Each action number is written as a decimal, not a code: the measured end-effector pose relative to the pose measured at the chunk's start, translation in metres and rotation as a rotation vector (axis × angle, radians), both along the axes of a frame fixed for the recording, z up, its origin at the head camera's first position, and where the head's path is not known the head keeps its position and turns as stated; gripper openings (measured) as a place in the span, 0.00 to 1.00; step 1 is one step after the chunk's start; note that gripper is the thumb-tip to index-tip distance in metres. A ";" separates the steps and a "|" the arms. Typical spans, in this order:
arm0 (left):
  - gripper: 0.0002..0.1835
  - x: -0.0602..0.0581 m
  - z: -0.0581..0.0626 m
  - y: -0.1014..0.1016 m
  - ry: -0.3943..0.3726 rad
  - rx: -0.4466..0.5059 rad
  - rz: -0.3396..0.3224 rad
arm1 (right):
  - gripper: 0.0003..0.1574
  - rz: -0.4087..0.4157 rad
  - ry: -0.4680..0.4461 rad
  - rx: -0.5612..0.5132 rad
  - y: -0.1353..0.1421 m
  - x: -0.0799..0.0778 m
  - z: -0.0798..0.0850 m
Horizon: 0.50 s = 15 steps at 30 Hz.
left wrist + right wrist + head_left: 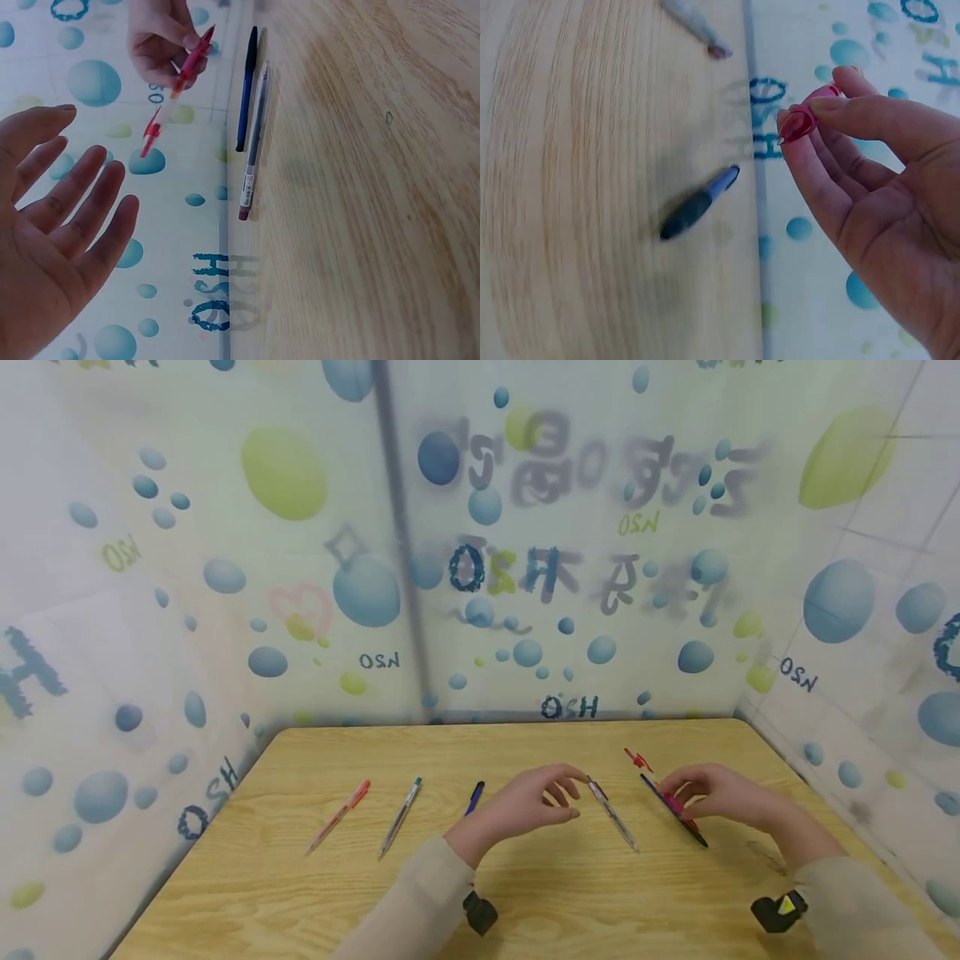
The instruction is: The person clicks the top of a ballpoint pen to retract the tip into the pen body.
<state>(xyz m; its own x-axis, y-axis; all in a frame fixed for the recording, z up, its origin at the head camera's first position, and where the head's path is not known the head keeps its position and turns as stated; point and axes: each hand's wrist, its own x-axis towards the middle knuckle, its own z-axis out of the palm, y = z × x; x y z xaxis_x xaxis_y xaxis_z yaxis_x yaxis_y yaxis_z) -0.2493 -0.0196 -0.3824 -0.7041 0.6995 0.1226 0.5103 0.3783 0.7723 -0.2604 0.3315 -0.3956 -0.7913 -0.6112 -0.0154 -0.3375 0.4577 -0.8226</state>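
Observation:
My right hand (pixel 720 795) pinches a red pen (pixel 192 64) between thumb and fingers, holding it tilted above the table. In the right wrist view the pen's pointed tip (pixel 783 139) faces the camera. Below it lies a dark blue pen with a black end (pixel 688 215), partly overlapped by the red pen in the head view. Left of that is a clear pen with a maroon end (pixel 615 817). My left hand (pixel 528 808) hovers near this clear pen, fingers loosely bent and holding nothing. A blue pen (pixel 476 797) lies partly hidden behind the left hand.
Farther left on the wooden table (pixel 247 893) lie a clear pen with a red end (pixel 339 817) and a clear pen with a teal end (pixel 400 820). A curtain (pixel 480 685) with blue and green dots stands along the table's back and sides.

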 end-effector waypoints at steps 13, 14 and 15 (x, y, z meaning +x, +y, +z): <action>0.22 0.003 0.007 -0.005 0.032 0.076 0.071 | 0.18 0.051 0.005 -0.019 -0.044 0.011 0.019; 0.22 0.003 0.008 -0.005 0.030 0.081 0.073 | 0.18 0.062 0.011 -0.023 -0.047 0.012 0.019; 0.22 0.004 0.008 -0.005 0.027 0.083 0.074 | 0.18 0.073 0.015 -0.029 -0.050 0.013 0.020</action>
<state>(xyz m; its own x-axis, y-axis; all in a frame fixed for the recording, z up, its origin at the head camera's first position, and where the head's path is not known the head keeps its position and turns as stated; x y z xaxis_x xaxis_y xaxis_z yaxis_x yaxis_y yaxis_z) -0.2457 -0.0250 -0.3741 -0.7492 0.6320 0.1981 0.5047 0.3510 0.7887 -0.2478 0.2815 -0.3756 -0.7449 -0.6670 0.0150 -0.3817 0.4077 -0.8296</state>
